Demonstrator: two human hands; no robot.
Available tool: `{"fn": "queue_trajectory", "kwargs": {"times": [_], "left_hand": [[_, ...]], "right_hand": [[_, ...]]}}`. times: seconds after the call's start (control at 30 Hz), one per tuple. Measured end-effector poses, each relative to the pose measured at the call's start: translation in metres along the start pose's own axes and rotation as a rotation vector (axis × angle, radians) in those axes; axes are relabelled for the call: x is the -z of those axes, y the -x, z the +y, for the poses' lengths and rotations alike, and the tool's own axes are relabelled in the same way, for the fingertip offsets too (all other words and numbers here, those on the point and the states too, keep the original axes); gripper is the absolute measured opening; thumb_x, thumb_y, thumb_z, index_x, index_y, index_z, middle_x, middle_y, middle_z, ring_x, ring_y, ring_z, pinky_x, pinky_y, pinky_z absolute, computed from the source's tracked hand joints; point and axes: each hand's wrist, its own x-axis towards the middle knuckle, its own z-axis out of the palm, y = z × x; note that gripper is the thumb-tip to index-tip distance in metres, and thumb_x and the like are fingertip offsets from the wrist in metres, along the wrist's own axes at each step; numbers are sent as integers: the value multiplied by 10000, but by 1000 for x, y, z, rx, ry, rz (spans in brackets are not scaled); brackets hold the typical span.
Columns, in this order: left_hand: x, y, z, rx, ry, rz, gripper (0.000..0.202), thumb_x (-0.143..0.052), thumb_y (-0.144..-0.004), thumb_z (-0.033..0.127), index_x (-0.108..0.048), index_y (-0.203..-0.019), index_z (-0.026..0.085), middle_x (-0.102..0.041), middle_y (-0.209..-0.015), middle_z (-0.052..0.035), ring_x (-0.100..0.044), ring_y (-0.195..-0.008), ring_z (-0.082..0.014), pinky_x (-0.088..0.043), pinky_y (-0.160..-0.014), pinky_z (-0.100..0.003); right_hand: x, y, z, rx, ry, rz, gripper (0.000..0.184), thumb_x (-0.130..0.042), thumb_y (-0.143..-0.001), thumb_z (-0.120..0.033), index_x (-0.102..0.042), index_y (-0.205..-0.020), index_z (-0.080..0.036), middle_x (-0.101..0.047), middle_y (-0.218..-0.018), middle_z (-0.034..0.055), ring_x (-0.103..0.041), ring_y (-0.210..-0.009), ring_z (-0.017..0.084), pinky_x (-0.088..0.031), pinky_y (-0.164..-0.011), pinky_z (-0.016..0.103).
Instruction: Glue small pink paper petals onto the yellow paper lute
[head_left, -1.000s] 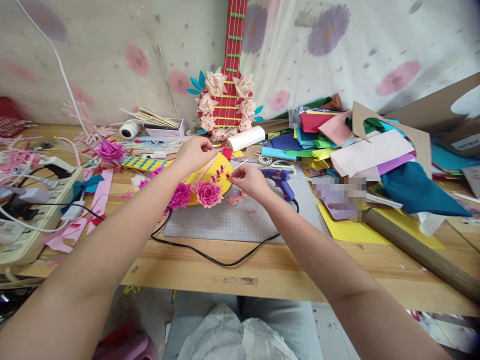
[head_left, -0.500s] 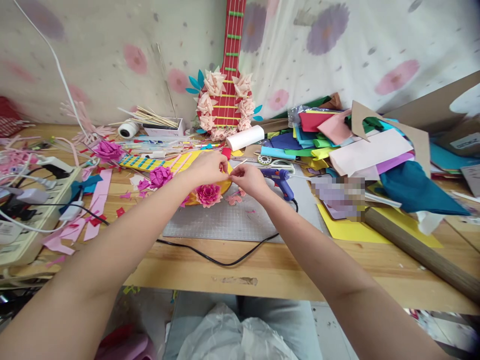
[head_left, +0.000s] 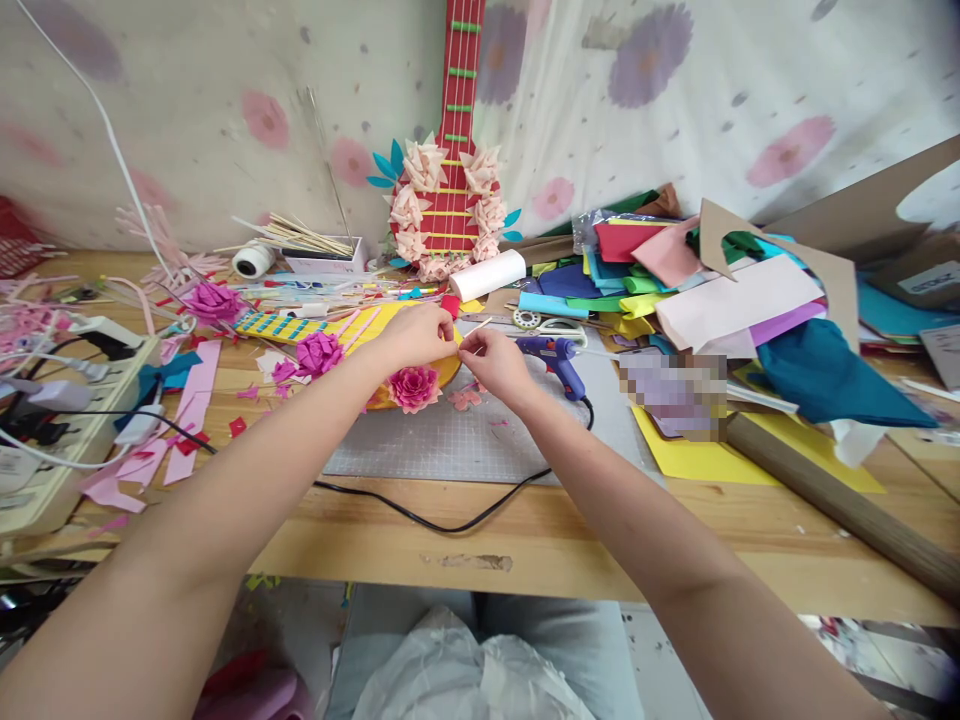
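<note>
Wooden table (head_left: 337, 540), flowered sheet (head_left: 570, 130) behind; glue gun (head_left: 556, 358) at the right hand's (head_left: 495, 366) three o'clock. Left hand (head_left: 424, 335) partly hides the yellow guitar (head_left: 391, 312); I can't tell either grip.

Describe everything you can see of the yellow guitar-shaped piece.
The yellow guitar-shaped piece looks like paper or card, with blue bars along its neck, pink strips and pink flowers on its body. It lies on the worktable, neck to the left, body over a grey mat. The left grip hides much of the body; the right grip is by its right edge. Whether either touches it is unclear.
</note>
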Motion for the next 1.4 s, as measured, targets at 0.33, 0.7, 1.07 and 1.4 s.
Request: {"fn": "queue_trajectory", "kwargs": {"times": [0.33,0.7,1.07,1.4], "left_hand": [[-2,0,-2,14,42,2,152,-538,-682,273,-644,-732,176,-659,-789,-28,-575,-714,-164,-407,-612,-257],[13,3,-15,89,103,99,168,-526,-675,301,-632,-714,177,-632,-729,-23,-525,-655,-151,-362,-593,-268],[10,5,-17,80,69,127,176,-513,-684,275,-654,-733,182,-667,-791,-28,-563,-706,-163,-403,-622,-273],[-1,-1,1,-1,27,21,187,-562,-694,323,-671,-732,177,-675,-805,-41,-594,-735,-177,-434,-665,-273]], "right_hand": [[0,9,-5,50,81,28,132,-546,-757,-198,-663,-819,-186,-682,-901,31,-610,-819,155,-426,-730,257],[1,3,-9,0,87,-3,136,-563,-788,-294,-654,-781,-192,-690,-861,26,-609,-778,154,-414,-675,250],[5,2,-12,-14,96,-41,123,-584,-762,-280,-666,-788,-193,-698,-854,26,-616,-775,160,-415,-662,249],[5,3,-13,3,117,-44,159,-551,-736,-195,-683,-825,-194,-706,-866,29,-628,-811,172,-436,-710,258]]}}
